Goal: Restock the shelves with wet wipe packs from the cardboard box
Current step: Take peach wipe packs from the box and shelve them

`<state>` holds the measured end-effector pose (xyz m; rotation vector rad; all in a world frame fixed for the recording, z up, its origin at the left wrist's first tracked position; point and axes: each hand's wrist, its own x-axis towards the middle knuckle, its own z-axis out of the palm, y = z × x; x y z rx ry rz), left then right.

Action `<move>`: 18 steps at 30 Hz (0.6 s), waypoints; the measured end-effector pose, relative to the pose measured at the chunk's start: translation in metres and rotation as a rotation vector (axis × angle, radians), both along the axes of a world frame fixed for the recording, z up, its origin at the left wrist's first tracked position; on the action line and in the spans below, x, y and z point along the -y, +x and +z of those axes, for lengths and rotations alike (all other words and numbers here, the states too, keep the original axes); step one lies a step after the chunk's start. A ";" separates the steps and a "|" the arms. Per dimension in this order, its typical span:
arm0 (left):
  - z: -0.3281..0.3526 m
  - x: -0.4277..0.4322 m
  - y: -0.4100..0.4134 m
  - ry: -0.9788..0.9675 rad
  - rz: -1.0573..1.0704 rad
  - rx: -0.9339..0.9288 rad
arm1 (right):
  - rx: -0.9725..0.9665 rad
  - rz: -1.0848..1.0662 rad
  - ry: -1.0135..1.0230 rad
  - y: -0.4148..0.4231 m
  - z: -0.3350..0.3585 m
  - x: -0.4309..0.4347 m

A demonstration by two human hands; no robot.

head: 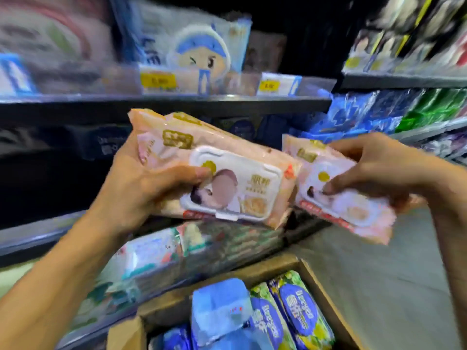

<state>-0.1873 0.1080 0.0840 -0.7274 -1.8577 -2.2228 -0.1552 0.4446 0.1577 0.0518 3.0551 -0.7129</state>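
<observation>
Left hand (141,188) is wrapped round one pink wet wipe pack (227,173), fingers curled; another pack (348,198) is pinched by the right hand (379,168), above the cardboard box (227,281). Both should be shelved flat, lids outward.

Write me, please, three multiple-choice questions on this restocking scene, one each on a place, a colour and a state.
1. Where is the cardboard box? A. on the top shelf B. at the bottom of the view C. on a trolley
2. What colour is the wet wipe pack in the left hand? A. green B. pink C. black
3. What is the right hand doing? A. hanging empty B. pressing a shelf C. gripping a second pink pack
Answers: 1 B, its brown rim shows lowest in frame; 2 B, its wrapper is pink; 3 C, thumb and fingers pinch it.
</observation>
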 end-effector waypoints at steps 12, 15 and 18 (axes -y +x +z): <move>0.059 -0.002 0.022 -0.025 0.263 -0.231 | -0.461 0.061 -0.425 -0.003 0.044 0.023; 0.074 -0.017 0.022 0.002 0.337 -0.314 | -0.548 -0.011 -0.469 -0.003 0.044 0.007; 0.095 -0.042 0.021 0.036 0.367 -0.387 | -0.656 -0.089 -0.504 -0.003 0.045 -0.006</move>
